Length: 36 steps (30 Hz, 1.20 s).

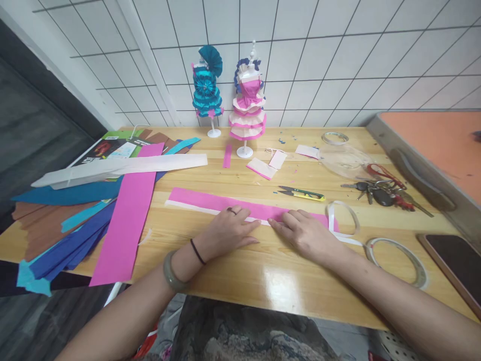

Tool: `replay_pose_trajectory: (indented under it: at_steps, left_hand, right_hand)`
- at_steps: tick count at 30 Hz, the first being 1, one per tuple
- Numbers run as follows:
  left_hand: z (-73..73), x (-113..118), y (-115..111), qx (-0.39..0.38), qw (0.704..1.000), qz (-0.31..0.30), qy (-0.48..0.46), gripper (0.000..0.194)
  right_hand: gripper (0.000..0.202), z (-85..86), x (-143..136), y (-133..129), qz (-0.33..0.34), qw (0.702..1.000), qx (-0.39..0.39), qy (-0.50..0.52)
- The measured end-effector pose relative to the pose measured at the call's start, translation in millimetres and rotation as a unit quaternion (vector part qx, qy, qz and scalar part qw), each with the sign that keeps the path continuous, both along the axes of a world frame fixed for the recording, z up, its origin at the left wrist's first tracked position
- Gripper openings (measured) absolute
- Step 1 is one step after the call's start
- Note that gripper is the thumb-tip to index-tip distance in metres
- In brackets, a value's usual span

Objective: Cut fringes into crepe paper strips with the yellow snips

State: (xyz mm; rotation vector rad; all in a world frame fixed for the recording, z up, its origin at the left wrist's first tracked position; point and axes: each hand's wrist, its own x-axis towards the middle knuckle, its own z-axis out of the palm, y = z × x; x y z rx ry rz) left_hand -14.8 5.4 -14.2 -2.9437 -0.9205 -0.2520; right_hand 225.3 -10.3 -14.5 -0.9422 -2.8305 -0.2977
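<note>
A long pink crepe paper strip (199, 198) lies across the table, with white tape (190, 207) along its near edge. My left hand (231, 228) rests on the strip's middle, its thumb and index finger apart and the index fingertip on the white edge. Close to its right, my right hand (300, 230) bears on the same strip with curled fingers, the thumb side at the white edge; what lies under its fingers is hidden. Past this hand a loop of white tape (356, 220) stands up and leads toward a tape roll (421, 268). Yellow-handled thread snips (302, 193) lie behind the strip.
At left lie a wide pink strip (131, 215), a white paper bundle (128, 168) and blue and brown papers. Two small dress forms, one teal (206, 93) and one pink-and-white (248, 110), stand by the wall. Keys (383, 194) and a phone (456, 265) are at right.
</note>
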Motion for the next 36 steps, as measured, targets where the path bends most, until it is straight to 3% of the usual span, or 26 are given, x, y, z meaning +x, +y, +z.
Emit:
replay_pose_trajectory:
  at_steps: [5, 10, 18, 24, 29, 36]
  left_hand:
    - [-5.3, 15.4, 0.1, 0.006, 1.0, -0.015, -0.002, 0.05]
    - [-5.9, 19.2, 1.1, 0.0, 1.0, -0.013, 0.0, 0.047]
    - [-7.8, 31.6, -1.0, -0.004, 1.0, -0.008, -0.007, 0.04]
    - [-4.5, 32.3, -2.2, -0.02, 1.0, -0.004, -0.004, 0.04]
    - [-2.2, 32.3, -3.9, -0.019, 1.0, 0.005, 0.009, 0.042]
    - [-2.2, 33.5, -4.9, -0.023, 1.0, 0.009, 0.01, 0.042]
  right_hand:
    - [0.03, 0.4, 1.0, -0.4, -0.017, 1.0, -0.009, 0.0]
    - [0.034, 3.3, 8.0, -0.2, -0.063, 0.993, -0.068, 0.074]
    - [0.034, 19.1, 10.3, -0.4, -0.158, 0.954, -0.203, 0.156]
    - [0.037, 11.9, 10.1, 1.9, -0.189, 0.931, -0.265, 0.164]
    - [0.04, 6.8, 16.1, 5.3, -0.202, 0.929, -0.268, 0.153]
    - [0.038, 14.6, 31.2, 1.8, -0.205, 0.94, -0.246, 0.116]
